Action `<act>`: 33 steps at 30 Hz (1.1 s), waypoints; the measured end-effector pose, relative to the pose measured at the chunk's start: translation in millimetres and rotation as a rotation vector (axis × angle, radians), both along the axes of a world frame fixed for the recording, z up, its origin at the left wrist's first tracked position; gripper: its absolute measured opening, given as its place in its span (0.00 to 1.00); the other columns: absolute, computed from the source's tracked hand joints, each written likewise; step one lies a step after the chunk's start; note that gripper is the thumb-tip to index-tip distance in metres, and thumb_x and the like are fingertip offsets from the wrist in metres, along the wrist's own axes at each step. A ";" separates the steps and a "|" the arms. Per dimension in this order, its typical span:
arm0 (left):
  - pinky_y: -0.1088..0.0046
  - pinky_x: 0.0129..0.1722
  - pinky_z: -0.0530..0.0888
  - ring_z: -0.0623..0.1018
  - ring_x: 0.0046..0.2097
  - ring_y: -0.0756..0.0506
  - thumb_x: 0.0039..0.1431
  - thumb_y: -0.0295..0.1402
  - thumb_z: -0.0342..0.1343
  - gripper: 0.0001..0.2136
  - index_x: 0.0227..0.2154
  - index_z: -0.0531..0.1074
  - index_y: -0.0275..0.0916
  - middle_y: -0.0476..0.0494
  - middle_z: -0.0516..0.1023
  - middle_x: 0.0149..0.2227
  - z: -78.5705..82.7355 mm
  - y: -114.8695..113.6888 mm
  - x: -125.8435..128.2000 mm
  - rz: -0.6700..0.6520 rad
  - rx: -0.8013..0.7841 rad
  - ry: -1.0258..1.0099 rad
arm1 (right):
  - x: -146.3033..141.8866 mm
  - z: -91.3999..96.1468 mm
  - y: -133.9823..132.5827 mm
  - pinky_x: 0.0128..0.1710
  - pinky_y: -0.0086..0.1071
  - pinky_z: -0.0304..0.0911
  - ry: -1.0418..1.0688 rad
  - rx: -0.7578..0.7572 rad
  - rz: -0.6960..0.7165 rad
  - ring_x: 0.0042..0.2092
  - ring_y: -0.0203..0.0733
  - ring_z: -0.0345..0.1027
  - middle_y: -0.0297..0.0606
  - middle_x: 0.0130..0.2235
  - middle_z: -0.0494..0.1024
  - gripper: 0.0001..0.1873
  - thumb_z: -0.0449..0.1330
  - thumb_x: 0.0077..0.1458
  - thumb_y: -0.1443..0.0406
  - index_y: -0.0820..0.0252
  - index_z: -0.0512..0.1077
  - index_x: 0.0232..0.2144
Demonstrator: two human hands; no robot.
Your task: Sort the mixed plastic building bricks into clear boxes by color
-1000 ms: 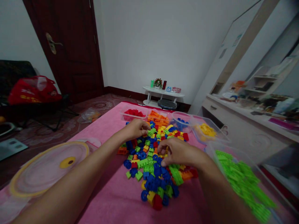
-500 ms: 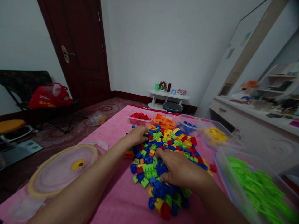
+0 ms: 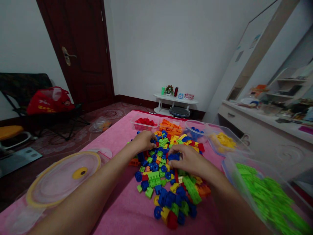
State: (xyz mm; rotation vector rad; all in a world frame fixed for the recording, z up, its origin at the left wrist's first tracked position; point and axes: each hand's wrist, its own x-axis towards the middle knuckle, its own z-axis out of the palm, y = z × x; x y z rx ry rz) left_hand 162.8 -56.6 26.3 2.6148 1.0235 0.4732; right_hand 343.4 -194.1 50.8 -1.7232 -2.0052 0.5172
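Note:
A loose pile of colourful plastic building blocks [image 3: 154, 179] is spread over a pink cloth [image 3: 117, 202]. At the pile's far left edge, my left hand [image 3: 144, 141] has its fingers curled, with a bit of blue block [image 3: 153, 141] showing between thumb and fingertips. My right hand [image 3: 187, 158] is closed around a blue building block [image 3: 173, 157] just above the middle of the pile. Under and beside the right wrist lie a long green block [image 3: 192, 189] and an orange one [image 3: 203, 190]. Blue wheel-like pieces [image 3: 138, 176] are mixed among the blocks.
Along the far side stand clear tubs of red [image 3: 146, 122], orange [image 3: 170, 126] and blue pieces [image 3: 197, 130]. To the right are boxes of yellow [image 3: 224, 140] and green blocks [image 3: 271, 195]. A round yellow-rimmed lid [image 3: 65, 178] lies at left.
My right hand has lifted up and away from the near-middle of the pile with a blue block, uncovering green and orange blocks. My left hand has stayed nearly in place, its fingers more curled.

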 end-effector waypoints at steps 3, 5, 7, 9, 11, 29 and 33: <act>0.71 0.39 0.69 0.76 0.39 0.42 0.50 0.35 0.57 0.14 0.41 0.77 0.39 0.41 0.79 0.39 2.8 -4.1 3.2 -0.017 0.013 -0.031 | 4.1 -4.1 9.7 0.24 0.28 0.57 0.469 -0.045 -0.192 0.23 0.33 0.63 0.32 0.27 0.72 0.15 0.63 0.44 0.58 0.59 0.70 0.35; 0.70 0.41 0.69 0.76 0.41 0.42 0.53 0.34 0.54 0.14 0.42 0.76 0.39 0.40 0.79 0.40 1.7 -4.5 4.9 -0.029 0.019 -0.048 | 3.9 -6.3 13.6 0.24 0.28 0.62 0.848 -0.061 -0.276 0.23 0.33 0.64 0.31 0.28 0.71 0.14 0.63 0.44 0.59 0.59 0.68 0.34; 0.69 0.43 0.69 0.76 0.43 0.42 0.54 0.33 0.53 0.13 0.42 0.76 0.39 0.40 0.79 0.41 0.2 -3.9 6.1 -0.038 0.013 -0.066 | 4.0 -6.7 15.6 0.24 0.27 0.64 1.198 -0.068 -0.314 0.24 0.32 0.65 0.31 0.27 0.71 0.11 0.63 0.44 0.62 0.59 0.67 0.31; 0.68 0.45 0.69 0.76 0.45 0.42 0.55 0.33 0.52 0.13 0.42 0.76 0.39 0.41 0.79 0.43 0.6 -4.0 7.5 -0.045 0.004 -0.121 | 5.1 -5.5 16.2 0.23 0.25 0.64 1.483 -0.127 -0.313 0.24 0.32 0.65 0.32 0.25 0.71 0.07 0.60 0.47 0.64 0.60 0.68 0.30; 0.66 0.49 0.67 0.74 0.48 0.41 0.57 0.33 0.51 0.15 0.46 0.74 0.39 0.40 0.77 0.47 4.0 -6.7 9.8 -0.086 -0.012 -0.232 | 6.3 -3.8 15.9 0.22 0.24 0.64 1.663 -0.211 -0.293 0.24 0.32 0.65 0.35 0.24 0.72 0.06 0.56 0.50 0.64 0.62 0.68 0.31; 0.70 0.42 0.72 0.76 0.44 0.43 0.54 0.37 0.57 0.18 0.46 0.73 0.34 0.39 0.77 0.45 21.2 -44.5 35.3 -0.201 -0.607 -0.840 | -16.1 -8.7 8.5 0.13 0.18 0.49 1.487 -0.169 -0.250 0.18 0.25 0.56 0.23 0.21 0.65 0.19 0.69 0.40 0.60 0.57 0.67 0.34; 0.67 0.44 0.72 0.77 0.42 0.43 0.53 0.33 0.56 0.15 0.43 0.75 0.33 0.40 0.80 0.40 16.1 -41.3 38.4 -0.146 -0.524 -0.800 | -15.4 -13.8 10.3 0.12 0.19 0.45 1.252 -0.049 -0.251 0.16 0.25 0.49 0.22 0.17 0.59 0.18 0.67 0.40 0.56 0.59 0.64 0.27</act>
